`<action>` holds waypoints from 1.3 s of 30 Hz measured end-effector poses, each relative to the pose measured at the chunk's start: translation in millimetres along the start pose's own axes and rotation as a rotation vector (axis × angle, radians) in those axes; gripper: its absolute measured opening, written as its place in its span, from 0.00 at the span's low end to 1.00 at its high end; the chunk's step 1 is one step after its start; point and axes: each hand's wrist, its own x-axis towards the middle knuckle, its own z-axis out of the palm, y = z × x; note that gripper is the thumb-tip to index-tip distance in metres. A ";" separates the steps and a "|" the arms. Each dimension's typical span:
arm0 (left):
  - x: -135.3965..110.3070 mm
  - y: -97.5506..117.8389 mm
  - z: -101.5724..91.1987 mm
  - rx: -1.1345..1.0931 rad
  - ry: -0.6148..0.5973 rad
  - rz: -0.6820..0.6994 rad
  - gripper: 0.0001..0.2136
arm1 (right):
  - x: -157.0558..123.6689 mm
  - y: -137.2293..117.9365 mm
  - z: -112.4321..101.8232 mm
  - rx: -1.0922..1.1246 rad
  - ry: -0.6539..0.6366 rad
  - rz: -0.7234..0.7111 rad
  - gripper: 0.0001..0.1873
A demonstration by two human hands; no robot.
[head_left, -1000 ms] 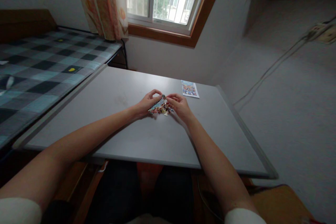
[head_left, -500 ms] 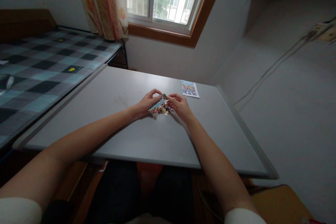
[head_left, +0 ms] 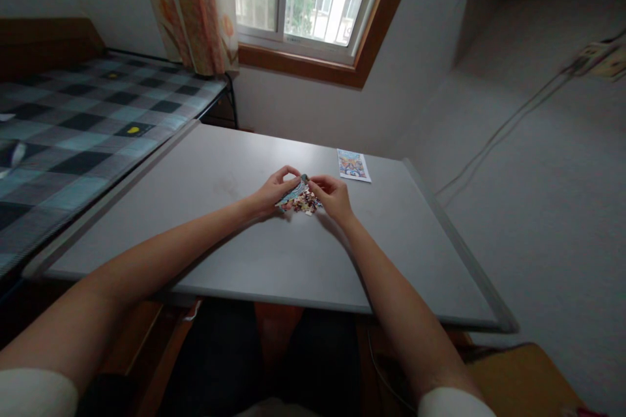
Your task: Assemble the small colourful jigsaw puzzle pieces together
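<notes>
Between thumb and fingers, my left hand (head_left: 276,191) grips a joined section of jigsaw puzzle (head_left: 292,194), bluish and tilted up off the table. My right hand (head_left: 333,195) is closed in a pinch at the section's upper right corner, close to its dark greenish tip. Whatever its fingertips hold is too small to make out. Just below and between both hands lies a heap of loose jigsaw pieces (head_left: 307,204) in mixed colours, partly covered by the section and my right fingers.
A printed picture card (head_left: 354,165) lies near the far edge of the grey table (head_left: 274,260). To the left stands a bed with a checked cover (head_left: 98,117). A wall with a hanging cable (head_left: 508,124) rises on the right.
My right hand has shifted slightly left, its fingertips now closer to the puzzle section's upper corner. My left hand stays almost still, holding the section.
</notes>
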 end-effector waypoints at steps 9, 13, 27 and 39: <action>0.2 -5.0 -3.8 0.056 -0.016 -0.019 0.21 | -2.3 7.0 -4.5 -0.271 -0.018 -0.133 0.13; -0.5 -3.4 -3.2 0.016 -0.028 -0.020 0.23 | -2.7 4.2 -4.2 -0.292 -0.045 -0.180 0.10; 3.1 -4.2 -5.0 0.045 0.044 -0.065 0.17 | 1.0 5.7 -8.5 -0.414 0.074 -0.123 0.16; 0.3 -7.6 -4.2 0.146 -0.007 -0.106 0.19 | -1.5 0.9 -6.5 -0.585 0.085 -0.231 0.08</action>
